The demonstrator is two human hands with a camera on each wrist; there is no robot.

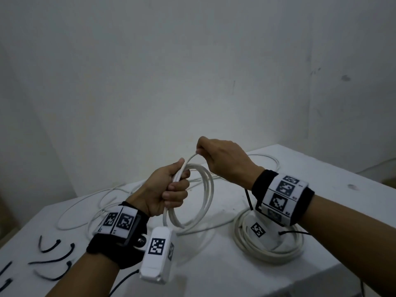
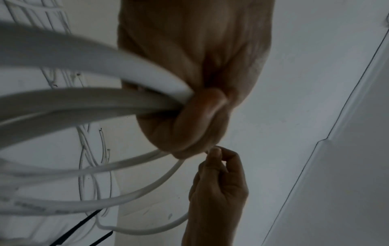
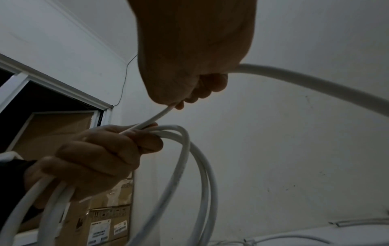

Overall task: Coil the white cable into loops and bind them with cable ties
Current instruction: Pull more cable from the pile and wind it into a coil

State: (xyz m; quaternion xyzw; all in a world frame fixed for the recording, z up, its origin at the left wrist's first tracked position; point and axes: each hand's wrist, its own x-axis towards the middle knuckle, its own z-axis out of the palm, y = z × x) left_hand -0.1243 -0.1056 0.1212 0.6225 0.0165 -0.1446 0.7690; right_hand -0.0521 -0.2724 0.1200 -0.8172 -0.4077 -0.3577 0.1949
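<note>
My left hand (image 1: 171,189) grips a bundle of white cable loops (image 1: 205,189) above the table, fingers curled round the strands; the coil hangs down and to the right of the fist. My right hand (image 1: 218,159), just above and right of it, pinches a stretch of the same white cable (image 1: 191,157) that arcs down into the left fist. The left wrist view shows the loops (image 2: 105,103) leaving the left fist (image 2: 200,116), with the right hand (image 2: 219,183) pinching below. In the right wrist view the cable (image 3: 160,114) runs from the right fingers (image 3: 202,89) to the left hand (image 3: 101,154).
Loose white cable (image 1: 85,209) sprawls over the white table (image 1: 214,264) behind my left hand. A finished coil (image 1: 267,245) lies at the right under my right wrist. Several black cable ties (image 1: 51,260) lie at the front left. Cardboard boxes (image 3: 109,224) stand beyond the table.
</note>
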